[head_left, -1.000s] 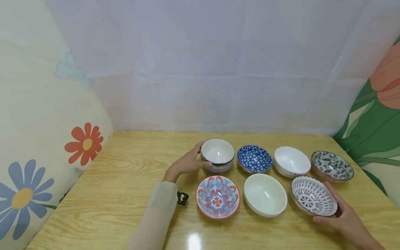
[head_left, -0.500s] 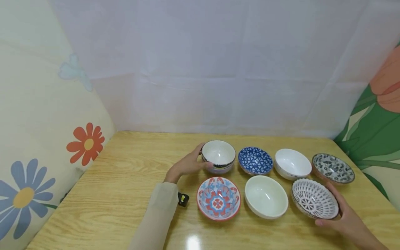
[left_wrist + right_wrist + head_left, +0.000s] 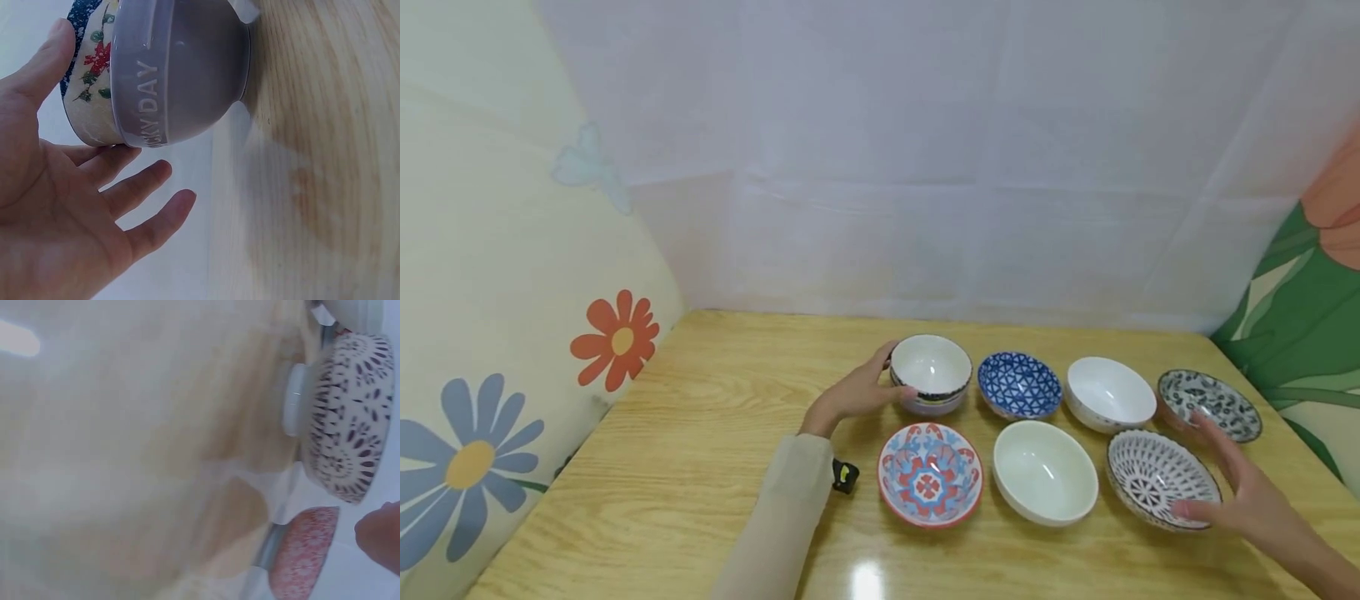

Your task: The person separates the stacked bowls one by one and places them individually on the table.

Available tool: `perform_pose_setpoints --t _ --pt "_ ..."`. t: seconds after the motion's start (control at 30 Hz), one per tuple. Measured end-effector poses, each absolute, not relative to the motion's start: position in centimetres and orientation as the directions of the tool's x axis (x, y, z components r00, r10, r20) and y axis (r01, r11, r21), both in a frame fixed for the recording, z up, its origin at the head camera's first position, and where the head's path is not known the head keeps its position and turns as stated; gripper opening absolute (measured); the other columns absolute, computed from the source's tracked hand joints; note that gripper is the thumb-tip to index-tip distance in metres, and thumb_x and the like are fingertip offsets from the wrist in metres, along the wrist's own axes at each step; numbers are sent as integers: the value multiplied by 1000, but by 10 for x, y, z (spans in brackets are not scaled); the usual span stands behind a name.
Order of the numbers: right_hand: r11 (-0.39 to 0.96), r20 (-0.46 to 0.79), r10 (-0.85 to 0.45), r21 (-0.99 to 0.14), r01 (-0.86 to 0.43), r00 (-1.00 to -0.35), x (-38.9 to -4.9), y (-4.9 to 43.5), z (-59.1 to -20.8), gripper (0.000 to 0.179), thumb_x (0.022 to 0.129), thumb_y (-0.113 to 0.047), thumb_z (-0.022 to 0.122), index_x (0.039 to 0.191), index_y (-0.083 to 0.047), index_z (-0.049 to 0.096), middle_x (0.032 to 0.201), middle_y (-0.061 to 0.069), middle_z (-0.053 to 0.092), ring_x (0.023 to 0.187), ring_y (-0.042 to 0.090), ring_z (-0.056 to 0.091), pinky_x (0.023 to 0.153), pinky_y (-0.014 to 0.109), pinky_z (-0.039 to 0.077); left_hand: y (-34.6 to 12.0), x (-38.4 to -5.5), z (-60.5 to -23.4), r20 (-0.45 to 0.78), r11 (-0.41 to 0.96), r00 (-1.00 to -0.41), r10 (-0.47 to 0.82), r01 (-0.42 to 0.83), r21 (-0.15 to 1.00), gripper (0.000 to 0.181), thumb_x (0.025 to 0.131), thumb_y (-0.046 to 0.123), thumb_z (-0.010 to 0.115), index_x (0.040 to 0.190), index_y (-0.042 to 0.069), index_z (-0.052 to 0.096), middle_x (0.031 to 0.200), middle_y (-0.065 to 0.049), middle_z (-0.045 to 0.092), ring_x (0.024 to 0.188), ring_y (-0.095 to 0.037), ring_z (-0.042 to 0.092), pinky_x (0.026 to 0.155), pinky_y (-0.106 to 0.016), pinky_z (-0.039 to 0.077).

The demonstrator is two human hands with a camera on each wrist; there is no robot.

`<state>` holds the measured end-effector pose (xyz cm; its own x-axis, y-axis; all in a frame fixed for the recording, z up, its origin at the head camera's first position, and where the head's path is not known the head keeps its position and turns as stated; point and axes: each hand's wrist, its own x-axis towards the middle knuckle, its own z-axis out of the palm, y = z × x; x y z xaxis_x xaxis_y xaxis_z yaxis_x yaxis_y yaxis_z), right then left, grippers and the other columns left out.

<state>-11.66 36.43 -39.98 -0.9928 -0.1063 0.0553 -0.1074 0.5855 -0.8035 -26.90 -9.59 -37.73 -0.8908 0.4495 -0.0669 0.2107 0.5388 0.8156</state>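
My left hand [image 3: 859, 392] grips a white-lined bowl [image 3: 931, 363] with a dark rim, thumb on its near side and fingers curling behind. Flowers show on this bowl's outside in the left wrist view, where it sits stacked in a lilac-grey bowl [image 3: 194, 69] with raised lettering. My right hand [image 3: 1247, 500] is spread over the right side of a black-and-white patterned bowl [image 3: 1153, 473], holding nothing. A gap shows between the right thumb [image 3: 381, 536] and that bowl's rim in the right wrist view. The right forefinger overlaps a leaf-patterned bowl [image 3: 1217, 404] in the head view.
A blue triangle-patterned bowl [image 3: 1019, 385] and a white bowl [image 3: 1109, 392] stand in the back row. A red-and-blue bowl [image 3: 929, 475] and a pale green bowl [image 3: 1045, 473] stand in front. A white cloth [image 3: 880, 208] hangs behind the wooden table [image 3: 700, 450].
My right hand has let go of the black-and-white bowl and lifted slightly off its side, fingers spreading. The left hand keeps its hold, and the whole head view has shifted a little.
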Motion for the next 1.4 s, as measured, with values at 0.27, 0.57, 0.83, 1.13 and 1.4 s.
perform_pose_setpoints --t 0.27,0.57,0.83,1.13,1.4 --pt "675 51 -150 -725 -140 -987 -134 350 -372 104 87 -10 68 152 -35 -10 151 -26 -6 146 14 10 87 79 24 -95 -267 -375 -66 528 -884 462 214 822 90 86 38 69 154 15 14 157 -12 24 144 -32 22 116 -53 22" --pt "619 196 -234 -725 -301 -952 -164 319 -334 109 82 -3 71 153 -32 -5 161 -6 -7 147 16 -8 117 23 16 -97 -268 -376 -61 538 -890 452 217 814 88 87 38 69 153 14 16 156 -13 26 143 -32 25 115 -53 24" --pt "619 168 -235 -733 -281 -957 -182 293 -311 110 81 -15 75 153 -34 -6 161 8 -6 145 39 -8 102 76 6 -97 -268 -375 -67 528 -878 474 222 820 94 88 38 67 155 13 5 158 -14 18 145 -33 21 117 -53 19" --pt "589 160 -269 -753 -294 -950 -205 263 -306 114 77 -16 80 154 -23 -3 161 12 -1 145 42 -1 109 69 8 -97 -270 -375 -63 531 -872 485 236 814 91 88 37 67 155 18 8 159 -9 18 145 -30 20 117 -51 19" --pt "506 160 -351 -796 -331 -923 -223 238 -311 112 77 -13 79 155 -17 -1 161 13 1 146 40 -1 112 66 5 -97 -270 -376 -61 517 -871 487 231 824 90 87 36 68 155 17 11 157 -12 26 144 -31 24 116 -52 21"
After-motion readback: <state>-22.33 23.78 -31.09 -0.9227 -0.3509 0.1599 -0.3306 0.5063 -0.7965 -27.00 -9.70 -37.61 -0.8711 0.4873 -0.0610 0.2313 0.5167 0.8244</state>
